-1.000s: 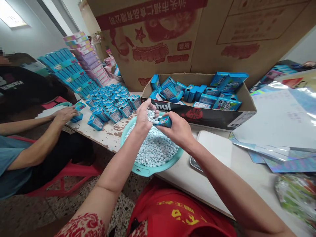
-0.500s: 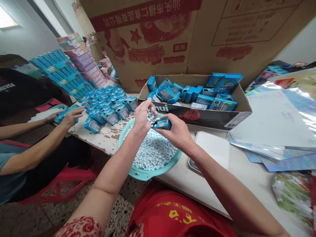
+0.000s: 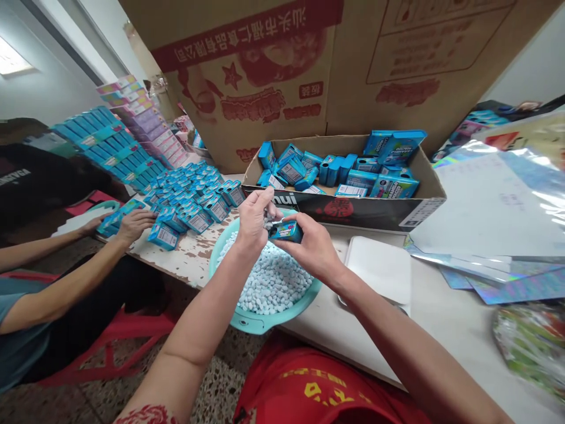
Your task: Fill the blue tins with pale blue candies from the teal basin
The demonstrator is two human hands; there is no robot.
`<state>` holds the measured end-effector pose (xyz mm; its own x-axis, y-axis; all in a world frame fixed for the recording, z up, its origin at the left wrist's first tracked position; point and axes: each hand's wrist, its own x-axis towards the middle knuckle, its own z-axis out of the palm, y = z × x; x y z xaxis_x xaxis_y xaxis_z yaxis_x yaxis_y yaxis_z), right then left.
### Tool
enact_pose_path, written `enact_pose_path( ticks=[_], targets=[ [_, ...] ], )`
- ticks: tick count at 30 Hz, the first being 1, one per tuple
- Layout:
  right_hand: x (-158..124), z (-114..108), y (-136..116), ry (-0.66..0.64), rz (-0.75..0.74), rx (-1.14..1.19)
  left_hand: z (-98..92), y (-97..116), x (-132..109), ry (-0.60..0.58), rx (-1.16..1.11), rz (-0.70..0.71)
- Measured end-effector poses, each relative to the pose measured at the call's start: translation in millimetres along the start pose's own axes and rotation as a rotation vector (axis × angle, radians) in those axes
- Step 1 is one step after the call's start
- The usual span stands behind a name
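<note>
My right hand (image 3: 315, 247) grips a small blue candy box (image 3: 286, 231) at its right end, holding it tilted with the end toward my left hand. Cupped around a few pale candies (image 3: 267, 219), my left hand (image 3: 256, 219) meets the near end of that box; its fingers partly hide the candies. Both hands are above a turquoise basin (image 3: 260, 324), which holds a heap of pale blue-white candies (image 3: 276, 280). Behind the hands stands an open cardboard tray (image 3: 375, 213) with several blue candy boxes inside.
Many small blue boxes (image 3: 189, 200) stand on the worn table at left, before stacked blue cartons (image 3: 110, 144). A co-worker's hands (image 3: 132, 225) handle boxes there. A white scale (image 3: 379, 268) lies right of the basin, near shiny sheets (image 3: 485, 206). A large carton (image 3: 273, 70) rises behind.
Fewer candies show in my left hand, and its fingers have closed in toward the box opening. The co-worker's hand has moved right, to the standing boxes. The view has shifted slightly.
</note>
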<state>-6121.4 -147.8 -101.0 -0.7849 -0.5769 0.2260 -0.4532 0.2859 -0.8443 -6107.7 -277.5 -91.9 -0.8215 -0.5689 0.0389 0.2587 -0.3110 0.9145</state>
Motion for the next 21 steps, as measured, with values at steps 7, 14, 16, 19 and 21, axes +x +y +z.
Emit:
enact_pose_path(
  ticks=[7,14,16,19,21],
  targets=[
    [2,-2,4,0.033,0.021,0.062,5.9,3,-3,-0.023,-0.001,0.010],
    [4,-7,8,0.025,0.037,0.070,12.1,2,0,-0.033,0.012,-0.017],
    [4,-8,10,0.044,0.047,0.082,12.4,2,0,-0.008,0.036,-0.014],
    [5,-9,11,0.059,0.060,0.070,15.6,1,0,0.003,0.058,-0.016],
    [9,-9,10,0.061,0.063,0.054,20.6,1,1,-0.005,0.056,-0.012]
  ],
)
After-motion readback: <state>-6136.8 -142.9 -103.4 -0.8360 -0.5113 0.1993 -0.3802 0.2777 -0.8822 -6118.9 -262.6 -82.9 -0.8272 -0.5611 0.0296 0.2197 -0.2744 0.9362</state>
